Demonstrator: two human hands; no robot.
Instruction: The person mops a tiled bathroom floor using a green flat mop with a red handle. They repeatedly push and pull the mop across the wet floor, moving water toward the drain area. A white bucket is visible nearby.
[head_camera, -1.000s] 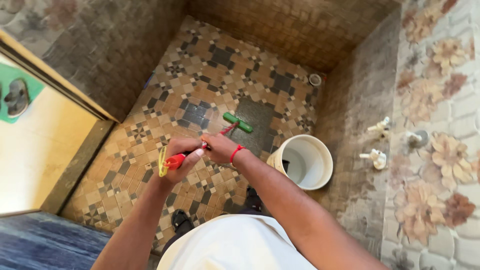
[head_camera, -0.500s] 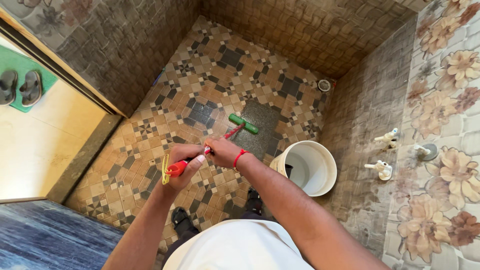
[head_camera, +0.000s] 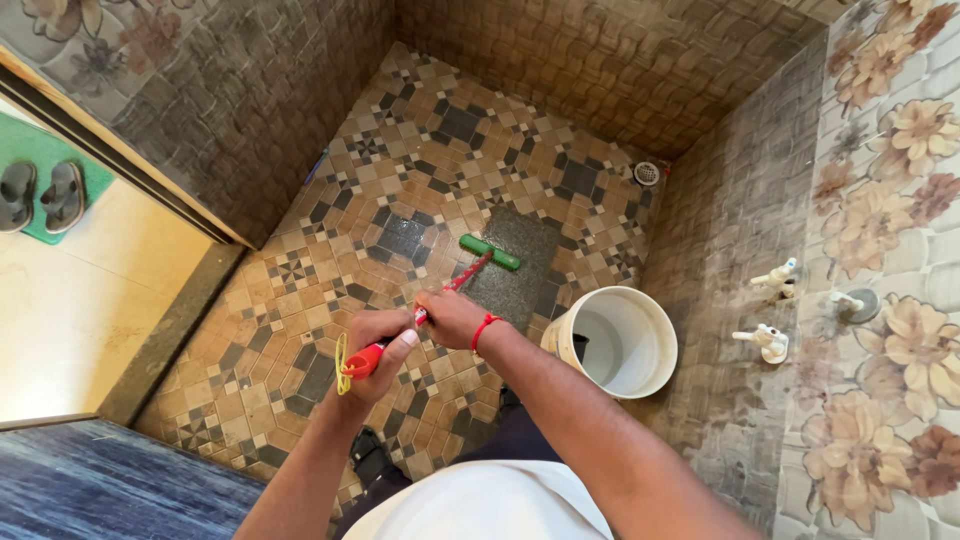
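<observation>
Head view: left hand (head_camera: 375, 350) clamped on red brush handle (head_camera: 395, 340) end; right hand (head_camera: 452, 317) clamped further down; green brush head (head_camera: 489, 252) on tiled floor (head_camera: 330, 290), near white bucket (head_camera: 612, 340); dark wet patch under head, remaining floor looks dry, likely unscrubbed.

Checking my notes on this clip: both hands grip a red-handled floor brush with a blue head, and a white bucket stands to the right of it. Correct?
Not quite. The head view shows the brush head is green, not blue. The rest holds: left hand and right hand grip the red handle, and the white bucket stands to its right.
</observation>
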